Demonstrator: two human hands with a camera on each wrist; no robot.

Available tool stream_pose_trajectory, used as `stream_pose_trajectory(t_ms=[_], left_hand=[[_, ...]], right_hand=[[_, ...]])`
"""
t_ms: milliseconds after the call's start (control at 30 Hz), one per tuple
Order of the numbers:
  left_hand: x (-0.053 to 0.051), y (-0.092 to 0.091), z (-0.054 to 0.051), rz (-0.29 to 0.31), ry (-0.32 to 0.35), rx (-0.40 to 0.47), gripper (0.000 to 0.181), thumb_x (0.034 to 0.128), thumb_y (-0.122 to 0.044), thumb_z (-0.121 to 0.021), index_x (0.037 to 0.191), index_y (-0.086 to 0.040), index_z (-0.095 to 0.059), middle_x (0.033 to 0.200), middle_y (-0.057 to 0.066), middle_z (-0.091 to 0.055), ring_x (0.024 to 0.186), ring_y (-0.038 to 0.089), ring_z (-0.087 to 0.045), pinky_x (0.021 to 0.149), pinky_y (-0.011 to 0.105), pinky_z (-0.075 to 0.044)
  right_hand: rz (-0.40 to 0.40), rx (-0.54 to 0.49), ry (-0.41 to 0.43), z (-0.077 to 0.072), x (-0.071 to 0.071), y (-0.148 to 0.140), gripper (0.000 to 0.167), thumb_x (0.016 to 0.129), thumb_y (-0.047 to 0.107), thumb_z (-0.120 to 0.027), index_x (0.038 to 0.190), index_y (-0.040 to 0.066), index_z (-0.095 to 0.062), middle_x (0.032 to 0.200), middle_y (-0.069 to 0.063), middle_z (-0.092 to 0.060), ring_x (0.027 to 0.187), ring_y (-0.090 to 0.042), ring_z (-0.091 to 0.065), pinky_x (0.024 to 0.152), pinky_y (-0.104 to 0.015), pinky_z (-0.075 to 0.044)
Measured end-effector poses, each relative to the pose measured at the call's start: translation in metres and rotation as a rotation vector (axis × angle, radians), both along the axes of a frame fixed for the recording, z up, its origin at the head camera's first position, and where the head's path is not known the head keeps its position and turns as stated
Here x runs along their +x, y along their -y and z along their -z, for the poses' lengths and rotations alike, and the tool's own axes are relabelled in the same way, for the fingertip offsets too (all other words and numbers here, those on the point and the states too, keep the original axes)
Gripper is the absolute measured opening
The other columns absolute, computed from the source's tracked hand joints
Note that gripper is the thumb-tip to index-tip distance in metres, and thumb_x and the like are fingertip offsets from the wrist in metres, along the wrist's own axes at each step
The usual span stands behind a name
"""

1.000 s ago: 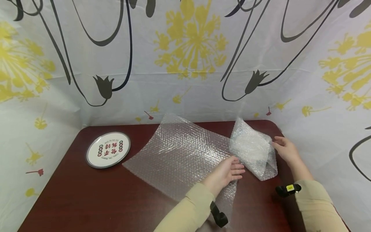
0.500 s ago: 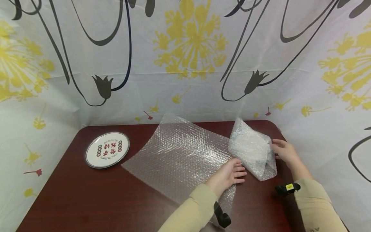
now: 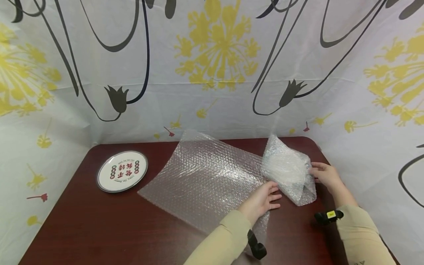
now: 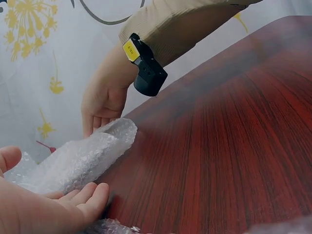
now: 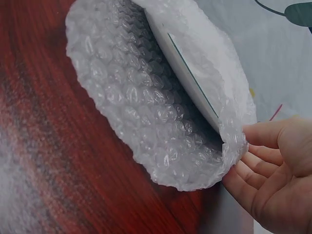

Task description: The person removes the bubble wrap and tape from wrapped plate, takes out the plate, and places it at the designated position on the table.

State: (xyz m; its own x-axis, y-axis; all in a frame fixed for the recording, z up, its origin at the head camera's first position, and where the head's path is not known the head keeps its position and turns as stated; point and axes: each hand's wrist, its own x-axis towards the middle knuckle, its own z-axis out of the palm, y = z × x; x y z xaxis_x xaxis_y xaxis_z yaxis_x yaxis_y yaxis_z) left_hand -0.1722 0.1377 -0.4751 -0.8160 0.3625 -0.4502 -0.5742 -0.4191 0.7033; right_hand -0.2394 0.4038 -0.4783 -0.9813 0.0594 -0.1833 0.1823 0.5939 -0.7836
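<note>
A bundle of bubble wrap (image 3: 286,169) lies at the right rear of the table. Through its open side, the right wrist view shows a white plate (image 5: 195,83) with a thin green line at its rim. My right hand (image 3: 326,175) is at the bundle's right edge; in the right wrist view its thumb and fingers (image 5: 251,170) pinch the wrap there. Palm turned toward the bundle, my left hand (image 3: 263,200) has its fingers loosely extended near the bundle's lower left side. Beneath that arm spreads a flat bubble wrap sheet (image 3: 205,180).
A round white plate (image 3: 122,171) with red and dark print lies at the table's left rear. The dark red wooden table (image 3: 109,228) backs onto a patterned cloth (image 3: 215,103), which also hangs at both sides. A black wrist camera (image 3: 256,246) sits on the left sleeve.
My left hand has shifted slightly right and down, toward the bundle. The right hand has moved down a little along the bundle's edge. The bundle stays nearly in place.
</note>
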Motion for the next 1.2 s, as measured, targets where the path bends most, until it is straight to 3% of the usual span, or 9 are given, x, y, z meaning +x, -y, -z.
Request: stream_pose_trajectory(t_ms=[267, 600, 1067, 1200], left_hand=[[0.0003, -0.0021, 0.0006, -0.029, -0.012, 0.013, 0.043, 0.0892, -0.016, -0.056, 0.128, 0.002, -0.049, 0.139, 0.020, -0.043, 0.119, 0.040, -0.049, 0.094, 0.058, -0.042], [-0.0039, -0.0065, 0.0042, -0.063, -0.007, 0.061, 0.058, 0.0879, -0.015, -0.056, 0.140, 0.004, -0.037, 0.142, 0.021, -0.039, 0.122, 0.040, -0.047, 0.096, 0.059, -0.040], [-0.0059, -0.0069, 0.0027, -0.046, 0.007, 0.150, 0.062, 0.0872, -0.015, -0.053, 0.143, 0.002, -0.031, 0.142, 0.019, -0.041, 0.128, 0.036, -0.042, 0.100, 0.061, -0.034], [-0.0068, -0.0068, 0.0034, -0.040, 0.007, 0.178, 0.063, 0.0860, -0.013, -0.053, 0.143, 0.002, -0.031, 0.144, 0.019, -0.039, 0.132, 0.035, -0.039, 0.102, 0.062, -0.030]], right_hand=[[0.008, 0.005, -0.011, 0.0070, -0.0005, -0.0019, 0.056, 0.098, 0.016, -0.055, 0.135, -0.020, -0.034, 0.122, -0.039, -0.048, 0.083, -0.007, -0.058, 0.070, -0.029, -0.056], [0.017, 0.006, -0.025, 0.0098, -0.0009, -0.0020, 0.055, 0.097, 0.013, -0.057, 0.136, -0.018, -0.035, 0.120, -0.036, -0.051, 0.085, -0.006, -0.057, 0.070, -0.028, -0.056], [0.059, 0.024, -0.029, 0.0062, 0.0050, 0.0019, 0.053, 0.096, 0.011, -0.057, 0.135, -0.019, -0.036, 0.121, -0.037, -0.049, 0.084, -0.005, -0.055, 0.068, -0.025, -0.055], [0.079, 0.027, -0.035, 0.0072, 0.0077, 0.0011, 0.052, 0.096, 0.011, -0.056, 0.135, -0.018, -0.036, 0.123, -0.037, -0.048, 0.093, -0.016, -0.056, 0.067, -0.021, -0.054]])
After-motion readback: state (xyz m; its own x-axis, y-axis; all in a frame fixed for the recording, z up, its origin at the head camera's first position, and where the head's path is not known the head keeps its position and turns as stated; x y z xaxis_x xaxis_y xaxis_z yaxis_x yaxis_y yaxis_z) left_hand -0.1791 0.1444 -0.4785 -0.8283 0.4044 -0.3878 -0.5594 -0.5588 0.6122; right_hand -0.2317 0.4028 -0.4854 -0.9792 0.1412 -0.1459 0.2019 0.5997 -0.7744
